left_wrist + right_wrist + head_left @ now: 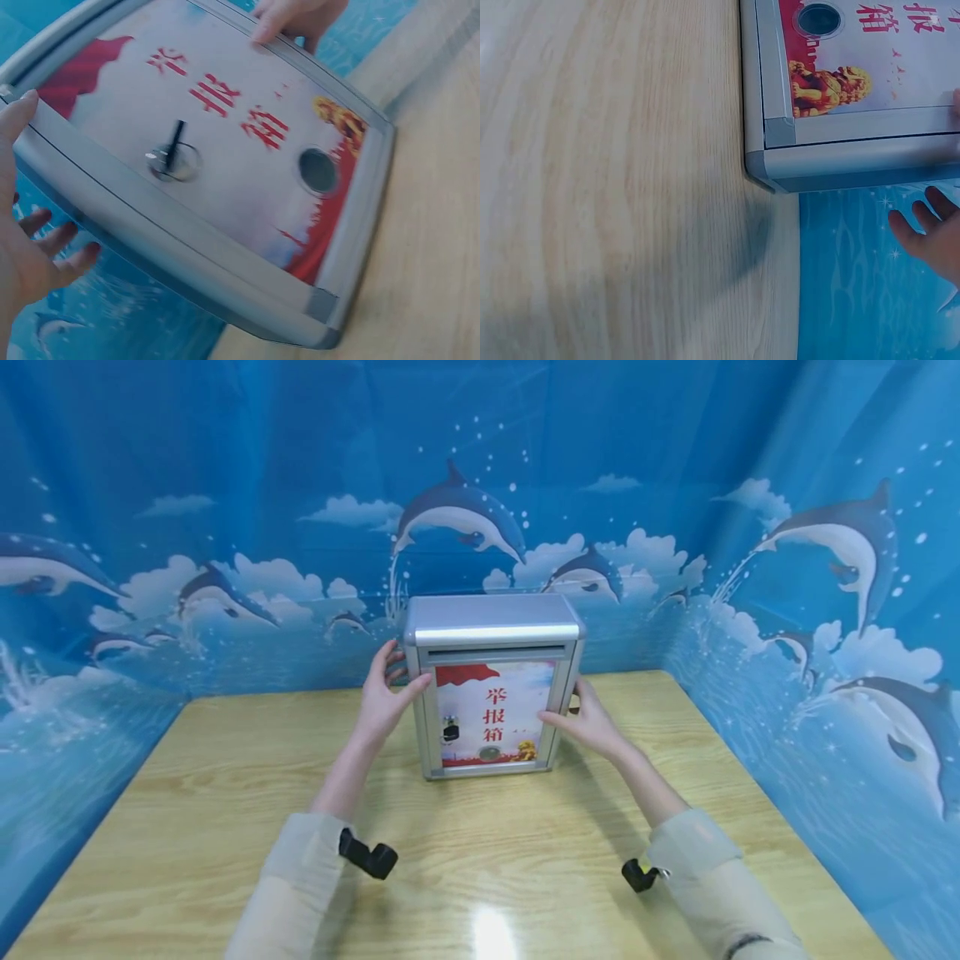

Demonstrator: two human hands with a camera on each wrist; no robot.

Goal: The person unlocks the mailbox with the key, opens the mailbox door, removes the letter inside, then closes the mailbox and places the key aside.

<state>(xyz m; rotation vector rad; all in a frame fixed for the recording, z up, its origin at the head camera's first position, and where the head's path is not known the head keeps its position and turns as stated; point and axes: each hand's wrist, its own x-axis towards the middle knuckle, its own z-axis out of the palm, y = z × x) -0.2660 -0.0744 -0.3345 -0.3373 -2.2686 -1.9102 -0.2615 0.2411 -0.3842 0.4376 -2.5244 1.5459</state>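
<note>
Both hands (pixel 384 695) (pixel 591 720) reach forward, fingers (pixel 77 264) loosely spread.

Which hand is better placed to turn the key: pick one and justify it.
The left hand, I think: it is at the box's left edge, and the key sits nearer that edge. The right hand is at the opposite edge, farther from the key.
</note>
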